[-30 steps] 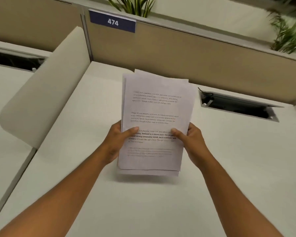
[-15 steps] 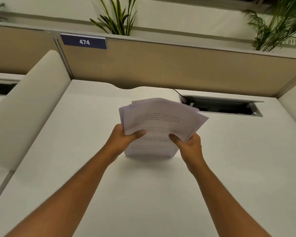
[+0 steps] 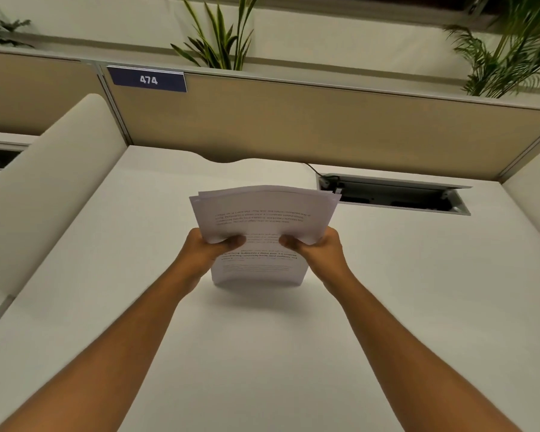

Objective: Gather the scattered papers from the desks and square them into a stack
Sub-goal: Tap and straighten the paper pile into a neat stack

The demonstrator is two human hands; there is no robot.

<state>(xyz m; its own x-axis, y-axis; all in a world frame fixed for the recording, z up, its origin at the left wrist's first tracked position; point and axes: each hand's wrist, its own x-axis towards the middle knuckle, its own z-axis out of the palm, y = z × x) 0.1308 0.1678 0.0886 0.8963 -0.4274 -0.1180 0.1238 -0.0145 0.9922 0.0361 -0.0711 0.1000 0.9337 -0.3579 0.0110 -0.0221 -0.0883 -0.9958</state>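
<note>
A stack of printed white papers (image 3: 262, 213) stands on its lower edge on the white desk (image 3: 262, 353), with its upper half curling back toward me. My left hand (image 3: 205, 249) grips the stack's left side, thumb on the front sheet. My right hand (image 3: 317, 249) grips the right side the same way. The sheets' top edges are slightly uneven, with a few corners poking out at the upper right.
A tan partition (image 3: 293, 126) with a blue "474" sign (image 3: 148, 79) closes the desk's far side. An open cable tray (image 3: 393, 194) sits at the back right. White side dividers (image 3: 44, 188) flank the desk. Plants (image 3: 222, 35) stand behind the partition.
The papers went from being held flat facing me to standing on their lower edge on the desk. The fanned sheets have drawn closer together, and my view has tilted up.
</note>
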